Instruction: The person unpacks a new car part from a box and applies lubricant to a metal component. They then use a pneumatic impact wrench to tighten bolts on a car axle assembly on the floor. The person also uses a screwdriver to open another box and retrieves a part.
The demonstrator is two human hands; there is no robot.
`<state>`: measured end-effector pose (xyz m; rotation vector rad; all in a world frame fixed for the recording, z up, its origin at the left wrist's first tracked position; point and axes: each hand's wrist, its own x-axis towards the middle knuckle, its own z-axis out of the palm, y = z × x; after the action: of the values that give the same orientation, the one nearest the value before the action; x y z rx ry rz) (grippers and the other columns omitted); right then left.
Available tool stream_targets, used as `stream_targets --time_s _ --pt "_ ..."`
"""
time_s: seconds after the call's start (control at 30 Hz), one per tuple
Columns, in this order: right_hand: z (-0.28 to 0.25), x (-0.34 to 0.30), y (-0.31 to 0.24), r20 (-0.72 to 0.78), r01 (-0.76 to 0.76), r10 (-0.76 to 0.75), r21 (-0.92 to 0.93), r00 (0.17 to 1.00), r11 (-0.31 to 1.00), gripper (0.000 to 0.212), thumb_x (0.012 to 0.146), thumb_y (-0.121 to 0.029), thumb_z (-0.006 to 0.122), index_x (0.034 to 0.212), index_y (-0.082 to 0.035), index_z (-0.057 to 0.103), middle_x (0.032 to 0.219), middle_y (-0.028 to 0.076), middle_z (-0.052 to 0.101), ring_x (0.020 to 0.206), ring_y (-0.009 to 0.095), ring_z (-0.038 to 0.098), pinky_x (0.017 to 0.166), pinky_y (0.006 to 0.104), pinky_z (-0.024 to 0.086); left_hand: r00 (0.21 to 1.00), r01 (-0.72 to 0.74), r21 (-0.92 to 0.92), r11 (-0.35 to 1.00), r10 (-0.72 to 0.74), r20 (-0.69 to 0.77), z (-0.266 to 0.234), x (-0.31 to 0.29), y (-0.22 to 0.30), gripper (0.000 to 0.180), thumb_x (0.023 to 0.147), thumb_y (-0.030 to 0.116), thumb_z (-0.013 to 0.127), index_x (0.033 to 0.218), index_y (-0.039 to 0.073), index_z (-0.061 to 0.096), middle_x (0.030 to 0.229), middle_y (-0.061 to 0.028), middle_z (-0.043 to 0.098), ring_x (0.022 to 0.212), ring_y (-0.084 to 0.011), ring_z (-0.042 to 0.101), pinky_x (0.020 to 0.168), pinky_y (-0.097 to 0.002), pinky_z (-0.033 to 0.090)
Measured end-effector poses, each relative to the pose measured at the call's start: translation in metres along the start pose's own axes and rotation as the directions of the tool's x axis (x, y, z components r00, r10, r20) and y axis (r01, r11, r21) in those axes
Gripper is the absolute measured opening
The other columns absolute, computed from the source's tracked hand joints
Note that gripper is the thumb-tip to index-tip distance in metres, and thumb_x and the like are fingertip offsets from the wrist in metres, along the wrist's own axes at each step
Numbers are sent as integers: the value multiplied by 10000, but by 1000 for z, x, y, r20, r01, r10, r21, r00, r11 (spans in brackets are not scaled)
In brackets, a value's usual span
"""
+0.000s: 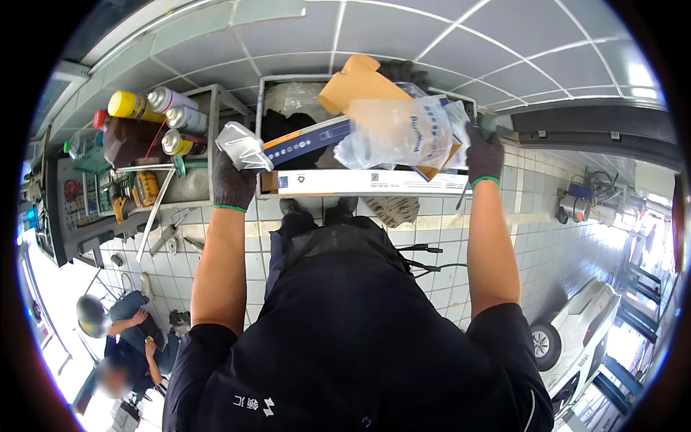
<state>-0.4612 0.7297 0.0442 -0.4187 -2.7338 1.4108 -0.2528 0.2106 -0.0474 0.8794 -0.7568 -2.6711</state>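
My left hand (234,183), in a dark glove with a green cuff, is closed on a shiny silver-grey ribbed piece (241,147) whose exact kind I cannot tell. Beside it, a long blue and orange box (306,142) lies slanted in a metal-framed bin (260,101). Crumpled clear plastic bags (403,133) cover the box's far end, under a torn brown cardboard flap (363,86). A long white box (360,181) lies along the bin's near side. My right hand (484,157), gloved likewise, is closed at the bin's right end next to the plastic; its fingertips are partly hidden.
Several spray cans (183,119) stand left of the bin, near a yellow power tool (145,189) and an open tool case (75,194). Other people (133,345) sit low at the left. A white car (579,331) stands at lower right. A tiled wall (389,29) rises behind the bin.
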Motion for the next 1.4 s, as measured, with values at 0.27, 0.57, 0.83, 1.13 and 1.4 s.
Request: stream_targets --time_s 0.27,0.57,0.83,1.13,1.4 --pt "27 -138 -179 322 83 -86 22 943 996 410 957 -181 783 1327 -21 711 922 40 733 622 85 527 560 272 421 906 -396 758 518 353 232 -97 -70 82 529 1083 524 546 1450 152 627 1354 -109 736 1157 -288 728 920 -485 634" --pt "148 -220 -230 733 -25 -299 396 611 918 270 1075 -219 693 1251 -15 683 998 75 737 847 162 686 808 331 547 963 -269 -144 952 269 -21 -155 -247 102 601 1126 537 488 1468 51 583 1278 -183 726 1011 -350 751 844 -512 655" --pt "217 -332 -229 871 132 -398 376 288 917 465 1025 -247 819 1403 -24 666 1156 58 709 1051 146 675 946 308 564 764 -279 796 537 627 -154 -242 -411 37 490 1116 351 517 1479 28 576 1319 -222 723 1033 -323 761 860 -477 660" --pt "283 -581 -258 985 87 -96 109 -145 990 511 977 -18 602 1484 -87 598 960 152 772 746 217 743 688 363 631 539 -376 589 715 686 -489 -382 -555 60 471 969 188 683 1402 6 648 1200 -146 795 999 -227 782 867 -394 659" --pt "398 -848 -243 834 -79 107 -177 -542 981 446 1027 -200 577 1424 1 569 1131 210 746 931 307 766 872 461 649 584 -705 -159 691 439 -683 -571 -688 165 628 1051 460 415 1456 17 599 1273 -218 740 955 -330 759 815 -505 659"
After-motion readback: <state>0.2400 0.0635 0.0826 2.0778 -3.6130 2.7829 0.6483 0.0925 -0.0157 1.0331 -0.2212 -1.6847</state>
